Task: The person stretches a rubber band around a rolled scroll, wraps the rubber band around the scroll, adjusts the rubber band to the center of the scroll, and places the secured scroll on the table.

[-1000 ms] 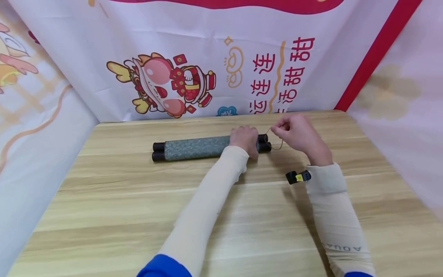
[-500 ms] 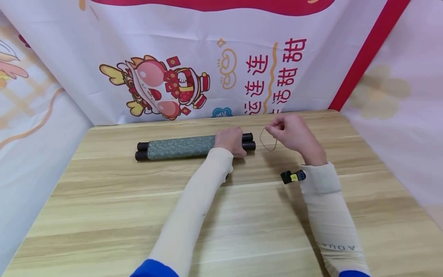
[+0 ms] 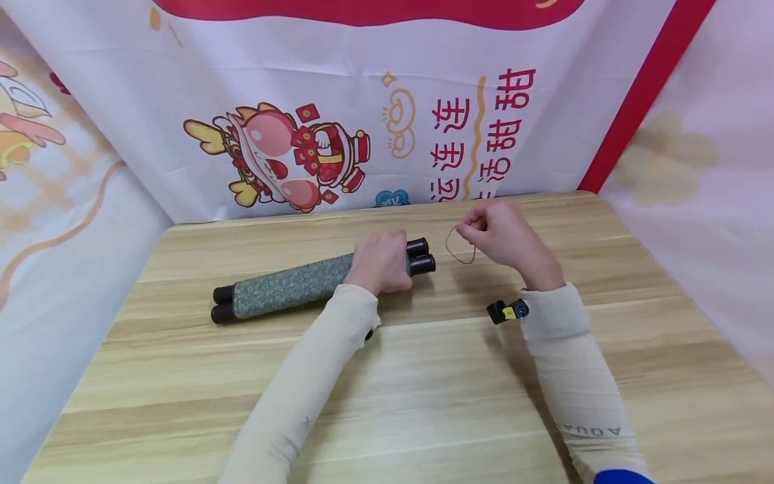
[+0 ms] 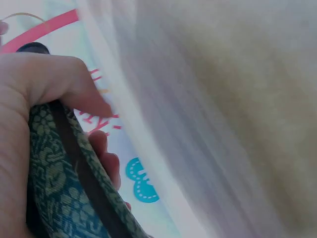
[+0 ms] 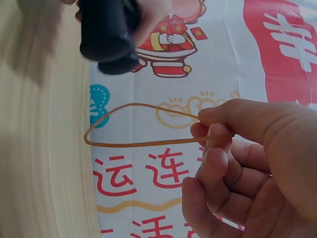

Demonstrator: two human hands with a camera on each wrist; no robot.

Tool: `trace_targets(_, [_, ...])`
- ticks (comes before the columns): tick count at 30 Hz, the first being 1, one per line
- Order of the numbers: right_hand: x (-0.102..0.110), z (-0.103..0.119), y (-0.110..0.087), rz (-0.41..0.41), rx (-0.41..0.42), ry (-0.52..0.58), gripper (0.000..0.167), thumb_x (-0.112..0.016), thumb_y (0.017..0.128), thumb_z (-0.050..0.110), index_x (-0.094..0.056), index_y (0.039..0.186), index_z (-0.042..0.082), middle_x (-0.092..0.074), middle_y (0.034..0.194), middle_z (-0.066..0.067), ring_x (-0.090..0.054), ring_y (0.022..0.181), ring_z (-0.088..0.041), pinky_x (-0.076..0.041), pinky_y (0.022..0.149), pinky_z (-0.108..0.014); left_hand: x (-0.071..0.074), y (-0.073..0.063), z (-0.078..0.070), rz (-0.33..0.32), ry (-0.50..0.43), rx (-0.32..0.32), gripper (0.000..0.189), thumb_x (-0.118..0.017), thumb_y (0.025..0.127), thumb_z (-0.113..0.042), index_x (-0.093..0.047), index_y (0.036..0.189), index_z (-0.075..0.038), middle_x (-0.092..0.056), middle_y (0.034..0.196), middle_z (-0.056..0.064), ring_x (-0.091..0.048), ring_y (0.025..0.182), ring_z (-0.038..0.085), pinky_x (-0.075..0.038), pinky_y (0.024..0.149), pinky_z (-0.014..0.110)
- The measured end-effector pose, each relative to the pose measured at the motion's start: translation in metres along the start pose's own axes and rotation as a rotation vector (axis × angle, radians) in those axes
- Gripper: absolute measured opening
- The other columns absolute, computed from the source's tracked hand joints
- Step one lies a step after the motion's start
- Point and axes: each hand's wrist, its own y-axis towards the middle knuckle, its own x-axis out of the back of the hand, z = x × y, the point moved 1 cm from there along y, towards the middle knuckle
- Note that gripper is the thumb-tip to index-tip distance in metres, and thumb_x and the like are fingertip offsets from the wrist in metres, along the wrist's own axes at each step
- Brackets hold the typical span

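Observation:
A rolled scroll [image 3: 293, 288] in green patterned fabric, with paired dark knobs at each end, lies slantwise over the table. My left hand [image 3: 379, 261] grips it near its right end. In the left wrist view, thumb and fingers curl round the scroll [image 4: 62, 183], which shows a dark strip along its side. To the right of the knobs, my right hand [image 3: 504, 235] pinches a thin rubber band [image 3: 461, 252] between thumb and fingertips. The right wrist view shows the rubber band [image 5: 143, 144] hanging out as a loose loop, apart from the scroll's black knobs [image 5: 106, 37].
The wood-grain table [image 3: 423, 390] stretches toward me. A printed white cloth [image 3: 338, 60] with a cartoon figure and red characters stands behind it, with more cloth at both sides. A small black device [image 3: 508, 311] sits on my right cuff.
The rubber band has come away from the scroll's right knobs. My left hand has drawn the scroll left and toward me, its left end swinging nearer. The right hand still pinches the band.

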Motion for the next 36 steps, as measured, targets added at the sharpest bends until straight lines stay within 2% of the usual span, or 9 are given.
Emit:
trace_targets(4, [-0.009, 0.001, 0.002, 0.039, 0.02, -0.005, 0.019, -0.068, 0.102, 0.021, -0.078, 0.099, 0.005, -0.071, 0.088, -0.01, -0.061, 0.077, -0.022, -0.05, 0.071, -0.033, 0.001, -0.02, 0.002, -0.039, -0.011, 0.017, 0.049, -0.079, 0.071, -0.031, -0.062, 0.114, -0.013, -0.069, 0.089, 0.002, -0.065, 0.077, 0.023, -0.055, 0.063, 0.044])
trace_targets(7, [-0.015, 0.003, 0.002, 0.068, 0.0, -0.003, 0.018, -0.068, 0.102, 0.021, -0.077, 0.1, 0.006, -0.071, 0.09, -0.01, -0.061, 0.079, -0.023, -0.051, 0.072, -0.034, 0.0, -0.032, 0.002, -0.051, -0.033, 0.023, 0.049, -0.079, 0.069, -0.03, -0.061, 0.112, -0.013, -0.067, 0.085, 0.001, -0.063, 0.072, 0.024, -0.052, 0.059, 0.042])
trace_targets(11, [-0.022, 0.009, 0.0, 0.124, -0.03, -0.024, 0.019, -0.068, 0.103, 0.024, -0.076, 0.105, 0.007, -0.07, 0.091, -0.009, -0.06, 0.079, -0.023, -0.052, 0.07, -0.034, 0.0, -0.044, -0.001, -0.038, -0.057, 0.034, 0.052, -0.081, 0.068, -0.032, -0.062, 0.113, -0.013, -0.068, 0.085, 0.001, -0.062, 0.073, 0.024, -0.051, 0.058, 0.042])
trace_targets(17, [-0.038, 0.021, -0.001, 0.197, 0.038, -0.064, 0.017, -0.068, 0.103, 0.023, -0.076, 0.104, 0.009, -0.071, 0.088, -0.006, -0.061, 0.075, -0.02, -0.052, 0.068, -0.032, -0.006, -0.057, -0.007, -0.017, -0.079, 0.042, 0.055, -0.083, 0.067, -0.032, -0.061, 0.114, -0.014, -0.067, 0.086, 0.001, -0.063, 0.073, 0.023, -0.05, 0.058, 0.041])
trace_targets(21, [-0.043, 0.029, -0.002, 0.216, 0.086, -0.062, 0.015, -0.069, 0.102, 0.022, -0.076, 0.101, 0.009, -0.071, 0.086, -0.005, -0.061, 0.075, -0.018, -0.052, 0.068, -0.032, -0.007, -0.059, -0.009, -0.031, -0.072, 0.04, 0.052, -0.082, 0.066, -0.03, -0.061, 0.111, -0.015, -0.067, 0.085, 0.0, -0.062, 0.071, 0.022, -0.048, 0.056, 0.041])
trace_targets(27, [-0.041, 0.039, -0.004, 0.214, 0.111, -0.069, 0.012, -0.069, 0.102, 0.02, -0.076, 0.1, 0.01, -0.071, 0.085, -0.004, -0.06, 0.073, -0.018, -0.052, 0.067, -0.032, -0.002, -0.053, -0.013, -0.068, -0.058, 0.025, 0.053, -0.082, 0.067, -0.031, -0.061, 0.112, -0.014, -0.068, 0.088, 0.001, -0.063, 0.072, 0.022, -0.05, 0.057, 0.041])
trace_targets(36, [-0.041, 0.05, -0.008, 0.252, 0.134, -0.067, 0.011, -0.071, 0.101, 0.019, -0.074, 0.096, 0.01, -0.07, 0.08, -0.003, -0.059, 0.07, -0.017, -0.051, 0.065, -0.032, -0.002, -0.051, -0.013, -0.052, -0.057, 0.064, 0.055, -0.082, 0.068, -0.033, -0.061, 0.115, -0.014, -0.069, 0.092, 0.002, -0.065, 0.077, 0.023, -0.051, 0.06, 0.042])
